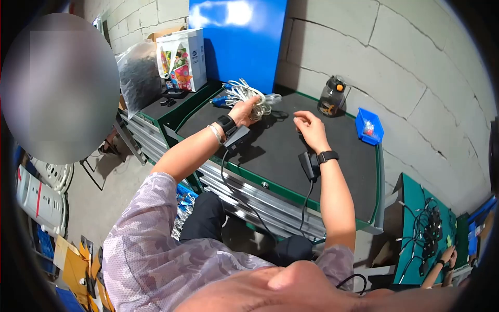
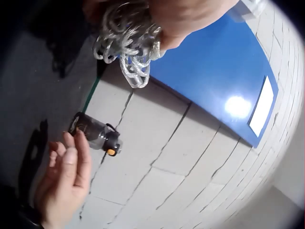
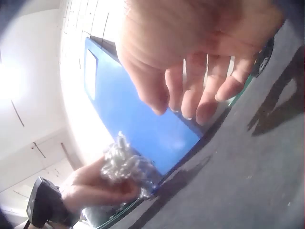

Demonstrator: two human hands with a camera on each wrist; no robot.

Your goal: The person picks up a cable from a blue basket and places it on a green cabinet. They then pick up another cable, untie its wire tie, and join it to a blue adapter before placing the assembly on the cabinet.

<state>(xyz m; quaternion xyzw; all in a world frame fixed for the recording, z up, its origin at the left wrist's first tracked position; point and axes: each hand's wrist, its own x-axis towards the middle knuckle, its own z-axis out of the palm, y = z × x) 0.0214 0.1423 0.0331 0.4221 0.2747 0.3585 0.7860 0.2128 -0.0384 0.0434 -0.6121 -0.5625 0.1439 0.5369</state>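
A bundle of pale, clear-sheathed cable (image 1: 240,92) with blue connector ends (image 1: 222,101) is held above the dark mat by my left hand (image 1: 243,112). In the left wrist view the looped cable (image 2: 127,47) hangs from the curled left hand (image 2: 183,19). To the right of it, my right hand (image 1: 312,130) is over the mat, its fingers loosely bent and holding nothing. The right wrist view shows that right hand (image 3: 190,62) with its fingers apart, and the bundle (image 3: 125,164) in the left hand beyond.
A dark bottle (image 1: 331,96) and a blue bin (image 1: 369,126) with small items stand at the right of the green-edged table (image 1: 249,176). A blue panel (image 1: 236,44) stands behind. At left are a printed bag (image 1: 195,57) and a plastic sack (image 1: 139,78).
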